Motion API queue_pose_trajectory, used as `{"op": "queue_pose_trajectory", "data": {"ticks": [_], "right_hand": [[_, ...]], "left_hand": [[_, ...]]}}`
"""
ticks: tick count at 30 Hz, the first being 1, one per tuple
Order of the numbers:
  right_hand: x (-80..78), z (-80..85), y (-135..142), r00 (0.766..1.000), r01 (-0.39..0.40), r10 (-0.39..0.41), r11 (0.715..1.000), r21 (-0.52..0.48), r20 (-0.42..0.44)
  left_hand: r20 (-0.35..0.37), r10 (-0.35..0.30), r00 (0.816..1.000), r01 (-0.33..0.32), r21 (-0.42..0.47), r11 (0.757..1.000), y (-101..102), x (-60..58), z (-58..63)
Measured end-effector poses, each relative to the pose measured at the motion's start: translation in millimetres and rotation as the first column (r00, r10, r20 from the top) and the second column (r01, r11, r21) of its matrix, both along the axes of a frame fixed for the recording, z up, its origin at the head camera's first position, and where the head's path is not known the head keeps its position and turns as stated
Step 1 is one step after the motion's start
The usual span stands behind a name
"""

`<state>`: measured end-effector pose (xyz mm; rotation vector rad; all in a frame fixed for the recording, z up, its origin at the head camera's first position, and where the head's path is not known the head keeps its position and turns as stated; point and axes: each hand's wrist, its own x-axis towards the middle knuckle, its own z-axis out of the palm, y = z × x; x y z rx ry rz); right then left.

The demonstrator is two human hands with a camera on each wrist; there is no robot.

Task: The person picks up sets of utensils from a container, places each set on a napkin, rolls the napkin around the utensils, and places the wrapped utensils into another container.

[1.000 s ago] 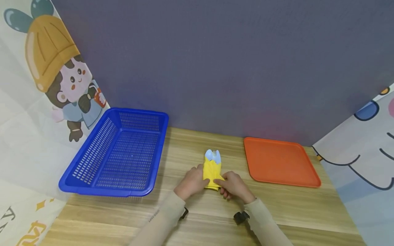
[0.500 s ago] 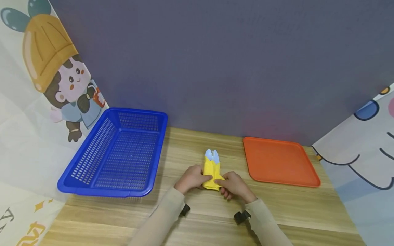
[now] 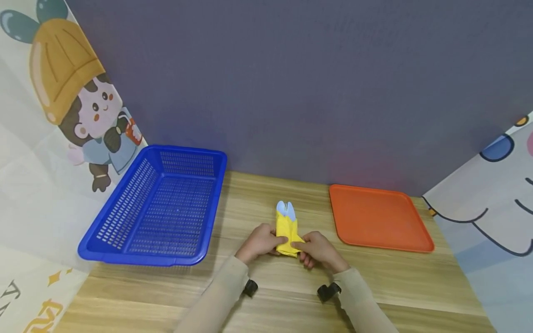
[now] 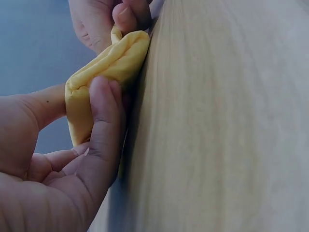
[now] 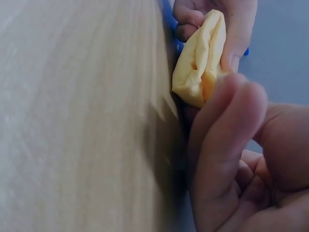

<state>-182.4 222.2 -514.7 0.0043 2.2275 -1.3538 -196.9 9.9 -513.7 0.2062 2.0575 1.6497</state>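
A folded yellow napkin is wrapped round pale blue cutlery in the middle of the table. The tops of a spoon, a fork and a knife stick out at its far end; their handles are hidden inside. My left hand grips the napkin's left side, thumb on top and fingers beneath, as the left wrist view shows. On the other side my right hand pinches a loose flap of the napkin between thumb and fingers. The roll's folded near end appears in the right wrist view.
A blue perforated basket stands at the left of the wooden table. To the right lies a flat orange tray. A grey panel rises behind, with cartoon-printed sheets at both sides.
My left hand has shifted its hold, its thumb now further across the napkin. The wrapped bundle has become narrower and the cutlery tops have drawn together. My right hand keeps its pinch.
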Motion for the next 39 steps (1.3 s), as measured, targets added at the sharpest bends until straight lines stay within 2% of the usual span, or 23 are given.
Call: {"op": "queue_pose_trajectory", "data": {"ticks": [5,12,17,19,22,25,29,32,35,39], "right_hand": [[-1.1,-2.2,1.3,1.0,-0.005,0.005,1.0,-0.019,0.008],[1.3,-3.3,-1.1,1.0,0.003,-0.003,0.999,-0.047,-0.006],[6.1,0.2,-4.8,0.996,0.013,-0.017,0.999,-0.038,-0.092],[9.3,5.1,-6.9,0.988,0.018,-0.023,0.999,-0.033,-0.151],[15.1,15.5,-9.8,0.97,0.034,-0.041,0.999,-0.037,-0.238],[22.3,29.1,-12.4,0.949,0.049,-0.071,0.996,-0.076,-0.308],[33.3,48.9,-14.9,0.905,0.028,-0.078,0.992,-0.126,-0.417],[41.7,59.8,-15.9,0.867,-0.004,-0.073,0.988,-0.154,-0.493],[48.6,64.6,-16.0,0.833,-0.036,-0.081,0.979,-0.2,-0.547],[55.2,68.8,-16.2,0.809,-0.081,-0.097,0.958,-0.273,-0.58]], "left_hand": [[0.047,-0.024,0.999,0.022,0.045,0.999,0.6,-0.5,-0.9],[0.068,-0.043,0.997,0.037,0.087,0.996,-0.5,0.4,-5.1],[0.036,-0.012,0.999,0.007,0.144,0.99,-3.8,2.4,-6.3],[-0.013,0.008,1.0,-0.007,0.133,0.991,-6.2,4.3,-4.4],[-0.1,0.031,0.995,-0.021,0.102,0.995,-11.4,8.3,2.7],[-0.172,0.037,0.984,-0.018,0.114,0.993,-16.9,14.0,13.0],[-0.183,0.029,0.983,0.014,0.227,0.974,-22.7,22.1,27.4],[-0.196,0.008,0.981,0.047,0.277,0.96,-27.3,28.3,35.6],[-0.217,-0.018,0.976,0.089,0.321,0.943,-31.2,33.5,41.1],[-0.237,-0.043,0.97,0.134,0.382,0.914,-34.8,38.5,47.0]]}}
